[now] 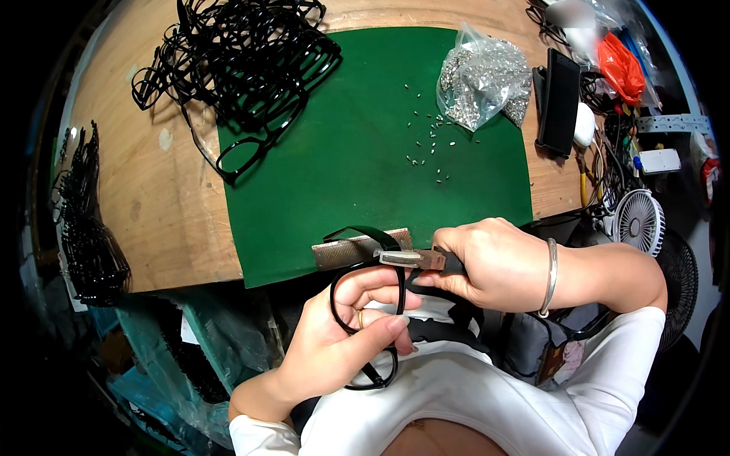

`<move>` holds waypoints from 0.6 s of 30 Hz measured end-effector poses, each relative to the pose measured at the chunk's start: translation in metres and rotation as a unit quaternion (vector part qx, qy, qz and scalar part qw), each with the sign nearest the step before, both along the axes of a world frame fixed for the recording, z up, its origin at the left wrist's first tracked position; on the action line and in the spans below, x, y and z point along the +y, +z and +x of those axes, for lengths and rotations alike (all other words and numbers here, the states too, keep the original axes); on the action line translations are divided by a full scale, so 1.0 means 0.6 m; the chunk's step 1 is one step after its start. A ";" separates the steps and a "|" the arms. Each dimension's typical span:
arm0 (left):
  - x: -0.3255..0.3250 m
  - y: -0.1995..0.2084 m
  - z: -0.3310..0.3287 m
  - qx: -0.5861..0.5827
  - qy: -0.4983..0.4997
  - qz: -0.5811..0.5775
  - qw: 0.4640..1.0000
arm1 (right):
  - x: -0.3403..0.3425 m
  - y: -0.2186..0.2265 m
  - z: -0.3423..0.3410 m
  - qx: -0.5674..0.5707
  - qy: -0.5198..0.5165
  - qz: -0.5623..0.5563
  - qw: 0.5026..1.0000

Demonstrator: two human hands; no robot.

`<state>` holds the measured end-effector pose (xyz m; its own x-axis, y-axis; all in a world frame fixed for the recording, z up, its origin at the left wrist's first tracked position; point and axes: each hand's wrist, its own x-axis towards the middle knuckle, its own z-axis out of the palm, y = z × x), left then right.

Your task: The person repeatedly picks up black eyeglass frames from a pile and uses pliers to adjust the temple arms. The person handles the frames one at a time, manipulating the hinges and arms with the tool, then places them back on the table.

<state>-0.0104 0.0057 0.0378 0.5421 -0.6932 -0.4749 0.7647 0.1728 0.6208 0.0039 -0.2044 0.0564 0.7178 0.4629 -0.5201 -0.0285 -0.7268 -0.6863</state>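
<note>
My left hand (315,349) is closed on a black eyeglass frame (332,305), fingers passing through and around its rim. One temple of the frame lies over a grey, rough-textured block (338,254) at the near edge of the green mat. My right hand (487,262) grips a pair of pliers (414,260) pointing left. Their metal jaws meet the upper corner of the frame, by the hinge. Whether a small part sits between the jaws is too small to tell. The plier handles are mostly hidden by my right fingers.
A heap of black eyeglass frames (243,61) covers the far left of the green mat (327,182). A clear bag of small metal pieces (483,76) lies far right, several pieces loose nearby. Black temples (87,228) are bundled at left; a phone-like slab (561,102) and white fan (639,220) stand right.
</note>
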 end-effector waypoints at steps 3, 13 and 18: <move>0.003 0.005 0.003 0.002 0.000 -0.011 1.000 | -0.006 0.005 0.010 0.054 0.021 0.019 0.998; -0.012 0.034 -0.003 -0.068 -0.113 0.007 0.991 | 0.032 -0.074 0.038 0.043 -0.207 0.196 0.958; 0.000 0.032 0.005 -0.427 -0.166 0.077 0.885 | 0.037 -0.066 0.079 -0.085 -0.193 0.144 0.967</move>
<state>-0.0076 0.0057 0.0571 0.5268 -0.8449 -0.0924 -0.0023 -0.1101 0.9939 0.0510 -0.1824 0.0171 0.9295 0.2515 -0.2696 -0.1294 -0.4623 -0.8772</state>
